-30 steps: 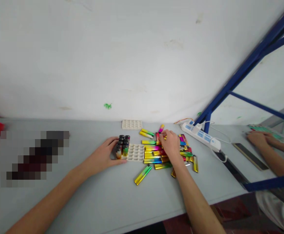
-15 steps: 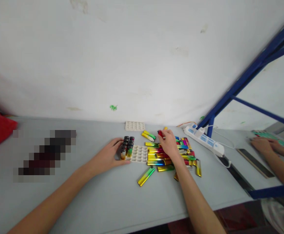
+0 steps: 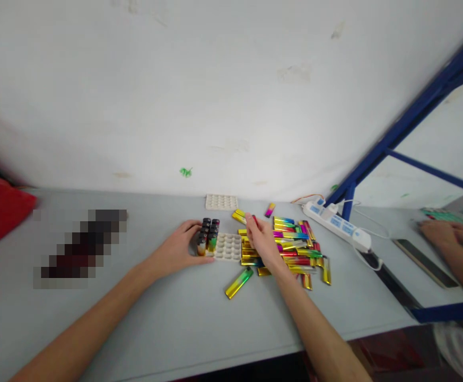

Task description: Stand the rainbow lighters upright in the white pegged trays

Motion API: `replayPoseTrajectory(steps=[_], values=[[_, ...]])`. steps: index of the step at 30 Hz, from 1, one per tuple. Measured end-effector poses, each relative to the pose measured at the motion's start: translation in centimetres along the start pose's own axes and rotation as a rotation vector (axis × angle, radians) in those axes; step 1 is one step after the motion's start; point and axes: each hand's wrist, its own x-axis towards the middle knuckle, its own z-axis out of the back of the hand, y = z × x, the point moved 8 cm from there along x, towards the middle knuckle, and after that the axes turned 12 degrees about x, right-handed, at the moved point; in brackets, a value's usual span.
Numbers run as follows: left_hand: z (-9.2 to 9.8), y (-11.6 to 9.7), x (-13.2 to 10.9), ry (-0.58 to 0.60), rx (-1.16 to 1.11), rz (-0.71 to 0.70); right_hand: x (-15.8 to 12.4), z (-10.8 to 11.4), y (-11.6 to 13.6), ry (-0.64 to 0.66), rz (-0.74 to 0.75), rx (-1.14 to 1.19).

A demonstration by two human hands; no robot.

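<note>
At the far left of our grey desk we see a red cloth-like item, and beside it a dark object that is pixelated beyond recognition. Next comes our left hand, curved around the left side of a block of upright lighters, its thumb lying along the near edge; we cannot tell how firmly this grip presses. The upright lighters stand in two columns, dark tops up, at the left end of a white tray, whose bare round pockets extend to the right. Behind it, near the wall, we have a second white tray, and in front a single yellow-green lighter lies slantwise. Our right hand is above the left part of a heap of shiny lighters, its grip pinched on a red lighter, mostly hidden by the fingers. A magenta-and-yellow lighter lies apart behind the heap. Further right we find a white power strip with cables, near a blue metal frame; past them, a long dark bar lies flat, and another person's hands rest near a greenish item.
</note>
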Motion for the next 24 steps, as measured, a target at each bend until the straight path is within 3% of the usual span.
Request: replayPoseTrajectory(steps=[5,10,15,24], values=[[-0.1,0.0,-0.1,-0.032,0.006,0.018,-0.6,0.1,0.3,-0.067,0.085,-0.262],[0.0,0.0,-0.2,-0.067,0.012,0.024,-1.3,0.0,1.9,-0.056,0.157,-0.269],[0.2,-0.3,-0.4,-0.067,0.014,0.014,-2.4,-1.4,3.3,0.037,0.198,-0.308],[0.0,-0.3,-0.7,-0.067,0.002,0.022,-2.3,-2.0,1.3,0.027,0.170,-0.346]])
